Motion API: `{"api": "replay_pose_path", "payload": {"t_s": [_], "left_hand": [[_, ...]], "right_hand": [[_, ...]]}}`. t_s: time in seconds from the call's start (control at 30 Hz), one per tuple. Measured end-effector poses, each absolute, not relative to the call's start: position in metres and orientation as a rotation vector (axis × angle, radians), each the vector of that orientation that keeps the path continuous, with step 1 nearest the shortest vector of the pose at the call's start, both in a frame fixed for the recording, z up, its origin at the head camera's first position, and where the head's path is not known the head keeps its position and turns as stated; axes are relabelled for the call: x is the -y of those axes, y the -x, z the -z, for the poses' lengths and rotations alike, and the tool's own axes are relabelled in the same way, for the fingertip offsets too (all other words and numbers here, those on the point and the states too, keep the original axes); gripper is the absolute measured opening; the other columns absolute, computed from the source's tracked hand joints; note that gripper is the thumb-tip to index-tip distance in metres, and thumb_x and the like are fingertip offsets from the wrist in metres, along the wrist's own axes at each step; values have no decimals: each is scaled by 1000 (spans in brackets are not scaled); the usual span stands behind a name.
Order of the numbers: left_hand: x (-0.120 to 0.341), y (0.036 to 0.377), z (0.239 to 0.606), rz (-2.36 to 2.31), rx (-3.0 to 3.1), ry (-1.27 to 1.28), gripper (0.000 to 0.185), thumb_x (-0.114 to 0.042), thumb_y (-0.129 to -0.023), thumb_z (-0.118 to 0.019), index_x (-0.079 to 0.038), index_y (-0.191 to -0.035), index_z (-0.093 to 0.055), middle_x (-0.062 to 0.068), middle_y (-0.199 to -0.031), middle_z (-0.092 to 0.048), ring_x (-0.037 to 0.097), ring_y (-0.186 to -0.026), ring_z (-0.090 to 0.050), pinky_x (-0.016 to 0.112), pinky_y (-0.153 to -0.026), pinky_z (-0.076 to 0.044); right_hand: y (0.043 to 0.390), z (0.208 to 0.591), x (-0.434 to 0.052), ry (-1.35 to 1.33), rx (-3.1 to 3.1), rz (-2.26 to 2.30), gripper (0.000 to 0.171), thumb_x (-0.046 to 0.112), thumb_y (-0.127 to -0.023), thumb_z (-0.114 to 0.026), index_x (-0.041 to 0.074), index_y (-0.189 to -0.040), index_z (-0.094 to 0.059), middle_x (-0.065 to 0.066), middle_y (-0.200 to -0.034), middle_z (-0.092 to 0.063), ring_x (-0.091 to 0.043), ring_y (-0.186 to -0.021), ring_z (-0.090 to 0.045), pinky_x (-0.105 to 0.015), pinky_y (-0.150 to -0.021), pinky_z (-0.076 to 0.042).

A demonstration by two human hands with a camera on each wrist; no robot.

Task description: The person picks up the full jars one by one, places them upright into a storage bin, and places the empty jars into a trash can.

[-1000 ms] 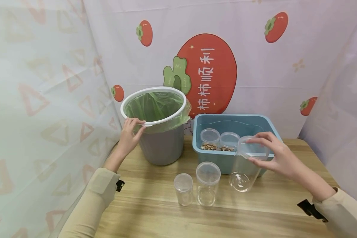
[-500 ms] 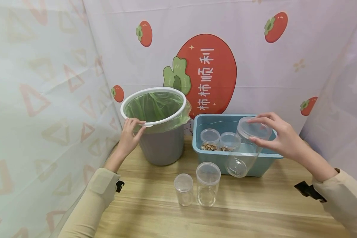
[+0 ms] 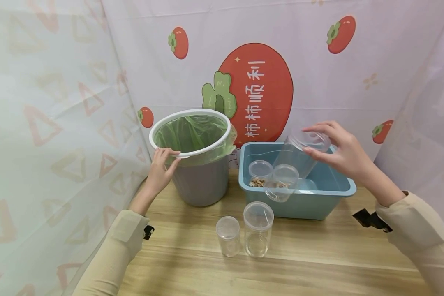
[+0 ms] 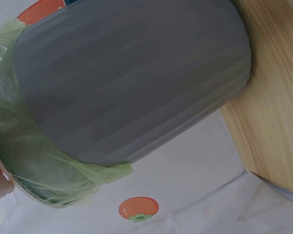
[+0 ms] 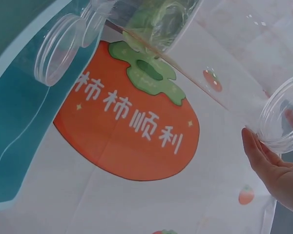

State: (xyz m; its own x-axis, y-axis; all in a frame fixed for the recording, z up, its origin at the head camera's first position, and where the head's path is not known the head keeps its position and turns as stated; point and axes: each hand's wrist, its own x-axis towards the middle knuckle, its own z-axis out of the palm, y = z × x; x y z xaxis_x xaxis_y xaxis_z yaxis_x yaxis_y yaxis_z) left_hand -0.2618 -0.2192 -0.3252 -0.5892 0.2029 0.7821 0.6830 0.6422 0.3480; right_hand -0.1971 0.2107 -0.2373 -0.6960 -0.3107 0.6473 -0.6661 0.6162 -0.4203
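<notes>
The right hand (image 3: 345, 154) has lifted the big clear plastic jar (image 3: 294, 162) higher, tilted above the blue plastic tub (image 3: 333, 197), gripping its lid end. The left hand (image 3: 160, 168) still holds the grey bin's white rim (image 3: 190, 153).

The left hand (image 3: 159, 168) is stretched forward from a beige sleeve, fingers (image 3: 169, 153) curled over and gripping. The right hand (image 3: 340, 150) is raised above the table's far right part, wrist bent, its fingers (image 3: 320, 127) and thumb spread in a pinching hold.
</notes>
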Motion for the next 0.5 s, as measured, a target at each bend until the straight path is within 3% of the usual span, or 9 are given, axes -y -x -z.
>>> {"api": "replay_pose_path", "payload": {"t_s": [0.13,0.2,0.3,0.5], "left_hand": [[219,261,325,851,2133,689,18,3,-77,-63,4,-94,-59,17,-90,-52,32,-92,-47,54,-103,-12],[219,262,325,852,2135,687,18,2,-77,-63,4,-94,-59,17,-90,-52,32,-93,-47,54,-103,-12],[219,262,325,857,2135,687,18,2,-77,-63,4,-94,-59,17,-90,-52,32,-93,-47,54,-103,-11],[220,261,325,854,2142,684,16,2,-79,-62,4,-95,-59,17,-91,-52,32,-93,-47,53,-104,-11]], "right_hand": [[203,232,-205,-697,2333,-971,43,13,-78,-67,16,-119,-56,0,-110,-49,-3,-95,-41,-18,-78,-36],[207,230,-201,-665,2337,-1026,43,16,-79,-66,17,-120,-55,-2,-113,-48,-5,-100,-41,-29,-86,-40],[213,226,-196,-627,2327,-1092,43,19,-80,-65,17,-121,-54,-5,-117,-48,-12,-106,-41,-51,-89,-39],[226,220,-181,-547,2301,-1123,41,24,-82,-62,18,-122,-53,-8,-118,-48,-21,-101,-42,-47,-82,-45]]}}
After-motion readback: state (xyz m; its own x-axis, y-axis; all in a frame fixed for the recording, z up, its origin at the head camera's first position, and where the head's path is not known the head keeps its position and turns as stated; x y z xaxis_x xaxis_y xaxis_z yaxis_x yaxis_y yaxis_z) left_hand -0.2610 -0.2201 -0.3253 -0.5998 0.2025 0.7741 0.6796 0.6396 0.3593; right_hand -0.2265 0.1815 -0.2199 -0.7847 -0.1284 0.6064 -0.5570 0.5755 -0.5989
